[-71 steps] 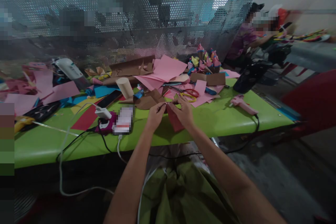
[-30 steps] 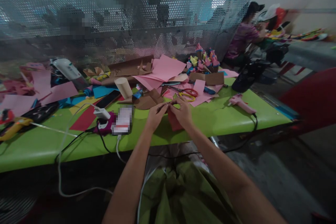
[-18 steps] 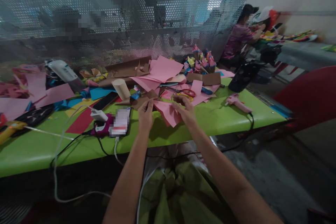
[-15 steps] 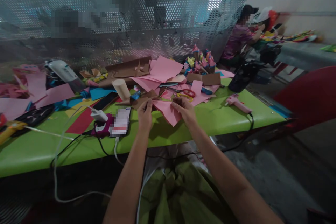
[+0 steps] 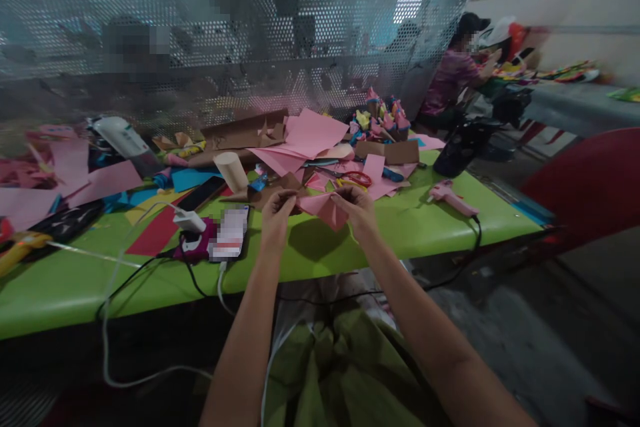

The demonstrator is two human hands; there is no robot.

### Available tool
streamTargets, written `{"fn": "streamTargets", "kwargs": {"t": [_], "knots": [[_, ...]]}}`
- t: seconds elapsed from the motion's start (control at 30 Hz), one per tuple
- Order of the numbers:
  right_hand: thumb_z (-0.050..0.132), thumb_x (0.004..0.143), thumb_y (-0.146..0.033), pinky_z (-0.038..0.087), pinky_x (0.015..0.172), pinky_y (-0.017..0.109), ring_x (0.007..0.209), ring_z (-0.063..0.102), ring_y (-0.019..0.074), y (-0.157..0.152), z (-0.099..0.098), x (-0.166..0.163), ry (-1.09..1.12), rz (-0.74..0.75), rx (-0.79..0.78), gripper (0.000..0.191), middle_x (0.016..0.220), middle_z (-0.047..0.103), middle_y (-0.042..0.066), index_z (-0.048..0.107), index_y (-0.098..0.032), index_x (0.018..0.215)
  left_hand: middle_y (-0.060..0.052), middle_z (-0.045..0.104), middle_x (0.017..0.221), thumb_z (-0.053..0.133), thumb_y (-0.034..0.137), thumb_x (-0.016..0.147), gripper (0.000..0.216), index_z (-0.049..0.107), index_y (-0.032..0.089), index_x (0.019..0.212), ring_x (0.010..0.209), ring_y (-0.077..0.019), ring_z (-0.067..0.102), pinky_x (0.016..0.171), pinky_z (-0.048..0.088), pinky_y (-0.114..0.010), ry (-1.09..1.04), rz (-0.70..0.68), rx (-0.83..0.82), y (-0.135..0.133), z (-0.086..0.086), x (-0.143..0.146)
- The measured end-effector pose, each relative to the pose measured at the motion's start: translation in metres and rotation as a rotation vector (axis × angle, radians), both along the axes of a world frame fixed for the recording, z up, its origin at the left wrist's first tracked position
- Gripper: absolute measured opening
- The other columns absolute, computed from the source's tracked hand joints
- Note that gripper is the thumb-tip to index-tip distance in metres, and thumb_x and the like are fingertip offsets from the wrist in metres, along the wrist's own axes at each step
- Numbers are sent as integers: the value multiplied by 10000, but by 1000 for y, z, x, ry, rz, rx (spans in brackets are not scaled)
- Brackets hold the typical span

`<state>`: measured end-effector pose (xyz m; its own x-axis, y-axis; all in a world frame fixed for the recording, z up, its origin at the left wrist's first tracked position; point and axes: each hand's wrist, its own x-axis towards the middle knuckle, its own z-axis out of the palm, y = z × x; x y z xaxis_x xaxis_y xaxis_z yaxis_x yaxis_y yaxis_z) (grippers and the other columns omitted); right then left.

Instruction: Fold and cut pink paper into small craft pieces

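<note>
Perforated metal panelling (image 5: 280,27) fills the back of the workspace, rising behind a long table (image 5: 400,233) with a glossy bright green top. Olive-green cloth (image 5: 350,360) covers the lap of the person seated at its near edge. At far right is a red chair (image 5: 590,193), and beyond the table's right end a co-worker in a purple patterned top (image 5: 450,83) sits by another work surface. Loose pink sheets (image 5: 313,133) lie heaped along the back of the green table, with brown card (image 5: 240,130) to their left and a cluster of small pink, yellow and blue paper figures (image 5: 383,120) to their right.

Front and centre, the person's left hand (image 5: 277,213) and right hand (image 5: 357,210) are raised a little apart above the table. Between them is a folded piece of pink paper (image 5: 327,210); each hand's grip pinches one end, thumb against fingers, and its shadow falls on the green top below. To the right, well apart from the hands, rests a pink glue gun (image 5: 453,198) with a black cord. A lit phone (image 5: 230,230) lies left of the left hand, near a pale upright tube (image 5: 231,170). Scissors (image 5: 356,178) with red and yellow handles sit just beyond the right hand.
</note>
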<state>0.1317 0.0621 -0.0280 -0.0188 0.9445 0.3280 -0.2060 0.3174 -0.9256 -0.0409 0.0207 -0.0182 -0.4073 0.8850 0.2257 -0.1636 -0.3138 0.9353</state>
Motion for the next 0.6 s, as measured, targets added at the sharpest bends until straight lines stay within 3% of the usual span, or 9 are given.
{"fn": "streamTargets", "kwargs": {"t": [0.17,0.27,0.37,0.43,0.5,0.6], "knots": [[718,718,-311,467,717,305,757,611,180,1,15,15,-251,50,181,118,771,681,14,695,-213,779,-58,741,870,729,349,729,335,732,197,1028,781,-173,673,701,531,-270,278,-230,-88,-9,12,-3],[721,729,-304,466,715,307,756,616,185,1,30,19,-358,132,246,110,772,681,17,705,-210,783,-72,754,1009,712,381,754,296,767,215,993,916,-209,668,781,515,-278,473,-341,-96,-10,21,2],[727,741,-349,474,731,322,771,619,196,3,44,20,-412,171,271,143,780,684,24,712,-215,787,-34,749,836,703,416,755,241,780,208,849,808,-194,651,728,505,-264,498,-399,-110,-3,24,6],[734,743,-395,483,797,343,871,622,218,6,51,21,-415,102,299,208,882,696,43,722,-224,862,-5,687,676,714,446,738,259,753,190,727,668,-161,596,621,479,-241,448,-364,-146,4,22,7],[713,766,-439,479,845,349,961,599,225,8,55,22,-353,-62,305,296,1020,677,58,704,-239,984,8,634,620,735,468,713,295,722,176,674,598,-130,541,545,444,-216,371,-273,-165,12,18,7],[654,809,-460,484,776,315,899,588,194,8,51,22,-125,-268,221,320,1034,641,47,633,-246,1046,0,618,637,747,519,688,360,712,162,717,563,-112,515,493,443,-206,198,-128,-190,21,15,6]]}}
